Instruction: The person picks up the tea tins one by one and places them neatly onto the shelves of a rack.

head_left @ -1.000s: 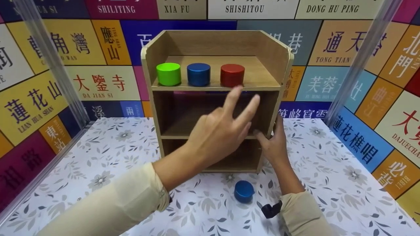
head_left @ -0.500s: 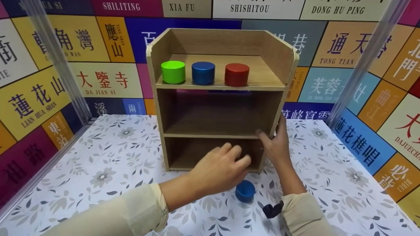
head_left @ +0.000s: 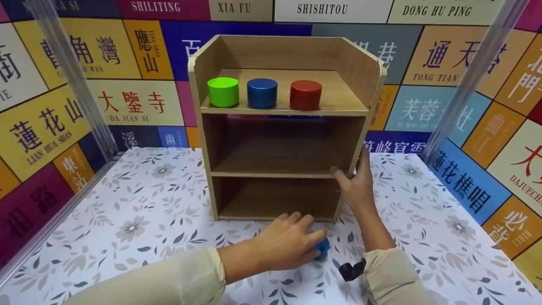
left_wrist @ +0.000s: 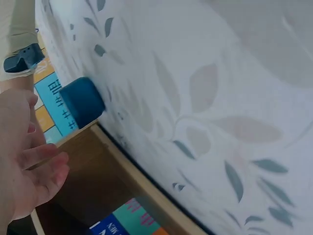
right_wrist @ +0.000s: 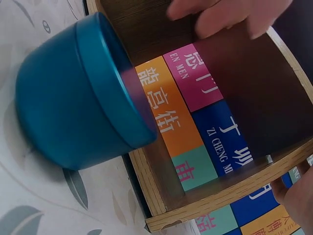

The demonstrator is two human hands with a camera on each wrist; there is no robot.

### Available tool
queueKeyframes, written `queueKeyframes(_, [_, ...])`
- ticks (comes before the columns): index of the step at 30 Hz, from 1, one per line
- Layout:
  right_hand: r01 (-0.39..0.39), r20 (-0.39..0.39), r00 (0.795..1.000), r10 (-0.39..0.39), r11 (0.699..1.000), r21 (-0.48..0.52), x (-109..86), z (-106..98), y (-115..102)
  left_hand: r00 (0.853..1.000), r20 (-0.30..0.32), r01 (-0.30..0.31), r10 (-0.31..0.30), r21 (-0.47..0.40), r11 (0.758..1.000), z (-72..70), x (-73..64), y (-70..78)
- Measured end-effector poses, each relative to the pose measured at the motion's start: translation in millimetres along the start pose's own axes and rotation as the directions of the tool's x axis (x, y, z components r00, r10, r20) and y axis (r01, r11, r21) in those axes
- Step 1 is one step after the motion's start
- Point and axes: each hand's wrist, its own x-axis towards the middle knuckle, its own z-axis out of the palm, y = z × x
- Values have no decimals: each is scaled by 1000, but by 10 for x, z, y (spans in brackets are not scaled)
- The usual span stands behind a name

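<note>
A small blue cup with a wider rim band stands on the table in front of the shelf. My left hand is over its left side and partly covers it in the head view. In the right wrist view the cup shows whole, apart from the left hand's fingers. Those fingers are relaxed and hold nothing. My right hand grips the right side panel of the wooden shelf, its thumb on the front edge and its other fingers behind, mostly hidden.
On the shelf's top board stand a green cylinder, a blue cylinder and a red cylinder in a row. The table has a leaf-patterned cloth. Printed wall panels surround it, with clear corner posts.
My left hand has come down from in front of the upper shelf to the blue cup on the table. The right hand keeps its hold on the shelf's side.
</note>
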Motion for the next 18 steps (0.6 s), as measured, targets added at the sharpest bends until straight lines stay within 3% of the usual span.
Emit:
queueKeyframes(7, [-9,-5,1000,9,1000,6,3,-5,-6,999,42,10,-8,-48,999,136,-18,51])
queueKeyframes(18, [9,-4,1000,-9,1000,8,0,-3,0,978,206,57,-38,-88,994,265,-19,59])
